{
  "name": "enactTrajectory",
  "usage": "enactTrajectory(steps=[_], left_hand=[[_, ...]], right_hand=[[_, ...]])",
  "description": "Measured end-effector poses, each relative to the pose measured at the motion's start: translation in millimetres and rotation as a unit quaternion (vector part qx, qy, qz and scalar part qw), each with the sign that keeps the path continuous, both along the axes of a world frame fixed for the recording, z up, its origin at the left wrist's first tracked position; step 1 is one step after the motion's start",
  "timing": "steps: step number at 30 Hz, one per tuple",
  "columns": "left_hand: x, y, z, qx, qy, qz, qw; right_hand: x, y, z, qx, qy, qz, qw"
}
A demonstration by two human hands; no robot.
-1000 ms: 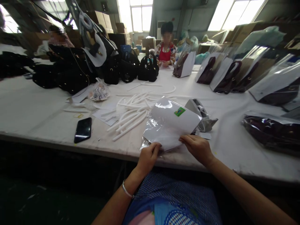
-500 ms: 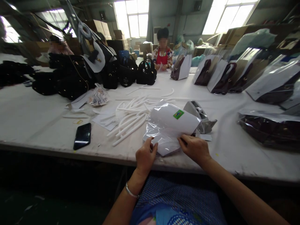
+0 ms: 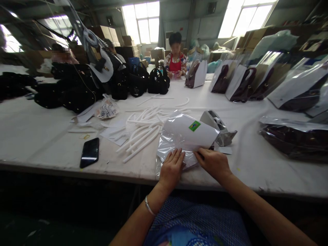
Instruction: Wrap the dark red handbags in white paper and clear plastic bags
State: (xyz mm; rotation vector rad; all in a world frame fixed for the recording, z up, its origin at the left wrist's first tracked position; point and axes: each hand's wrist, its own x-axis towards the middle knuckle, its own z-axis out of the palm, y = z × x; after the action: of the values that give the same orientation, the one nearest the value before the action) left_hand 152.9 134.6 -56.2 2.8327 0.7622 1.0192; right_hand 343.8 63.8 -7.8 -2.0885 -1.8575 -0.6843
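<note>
In front of me on the table lies a clear plastic bag (image 3: 170,138) with a white sheet in it and a green sticker (image 3: 194,125) near the top right. My left hand (image 3: 173,166) rests flat on the bag's near part, fingers stretched out. Fingers of my right hand (image 3: 213,162) are pinched on the bag's right near edge. A small dark part shows beside the right fingertips; the rest of what the bag holds is hidden. Just beyond my right hand stands a grey tape dispenser (image 3: 214,119), close against the bag.
White tubes (image 3: 143,131) lie heaped left of the bag. Farther left is a black phone (image 3: 89,152). Black handbags (image 3: 158,81) stand at the back left, bagged dark-red handbags (image 3: 243,85) along the right. Across the table (image 3: 256,171) sits a person in a red apron (image 3: 175,65).
My left hand has gone from a loose pinch at the bag's lower left to lying flat on it, farther right. My right hand has stayed about where it was.
</note>
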Motion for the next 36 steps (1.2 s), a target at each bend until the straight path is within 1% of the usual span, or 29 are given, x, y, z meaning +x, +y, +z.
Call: enactTrajectory(steps=[4,6,7,9,11,13,15,17,19,21,23,24,26,28,32,36], left_hand=[[-2,6,-5.4,-0.019,0.045,-0.004,0.999],[-3,4,-5.8,-0.024,0.054,-0.002,0.998],[-4,4,-6.0,-0.025,0.055,-0.001,0.998],[-4,3,-6.4,-0.023,0.058,0.001,0.998],[-3,3,-6.8,-0.017,0.061,0.001,0.998],[-3,4,-6.7,-0.01,0.066,0.0,0.998],[-3,4,-5.9,-0.005,0.071,0.001,0.997],[-4,5,-5.3,-0.006,0.075,0.004,0.997],[-4,6,-5.7,-0.006,0.078,0.006,0.997],[-3,6,-7.2,-0.004,0.078,0.006,0.997],[-3,7,-9.0,-0.001,0.073,0.005,0.997],[-3,7,-9.7,0.0,0.07,0.005,0.998],[-3,7,-10.7,0.002,0.066,0.004,0.998],[-3,7,-11.2,0.003,0.066,0.005,0.998],[-3,8,-12.4,0.003,0.06,0.004,0.998],[-3,8,-12.8,0.003,0.059,0.001,0.998]], right_hand=[[4,-12,-3.3,0.057,0.004,0.059,0.997],[1,-17,-2.5,0.084,0.002,0.111,0.99],[-1,-18,-2.0,0.087,-0.008,0.145,0.986],[-6,-16,-1.7,0.067,-0.036,0.206,0.975],[-10,-9,-3.1,0.044,-0.048,0.225,0.972],[-9,-2,-3.8,0.035,-0.042,0.205,0.977],[-2,0,-0.5,0.04,-0.041,0.179,0.982],[13,-4,8.0,0.054,-0.05,0.16,0.984],[35,-11,19.4,0.09,-0.047,0.124,0.987],[65,-14,29.5,0.138,-0.012,0.054,0.989],[99,-8,35.0,0.16,0.07,-0.04,0.984],[116,-3,35.9,0.151,0.129,-0.086,0.976],[145,12,35.5,0.106,0.25,-0.157,0.949],[166,29,34.6,0.052,0.339,-0.192,0.919],[184,55,36.9,-0.025,0.438,-0.205,0.875],[191,66,43.0,-0.076,0.52,-0.202,0.827]])
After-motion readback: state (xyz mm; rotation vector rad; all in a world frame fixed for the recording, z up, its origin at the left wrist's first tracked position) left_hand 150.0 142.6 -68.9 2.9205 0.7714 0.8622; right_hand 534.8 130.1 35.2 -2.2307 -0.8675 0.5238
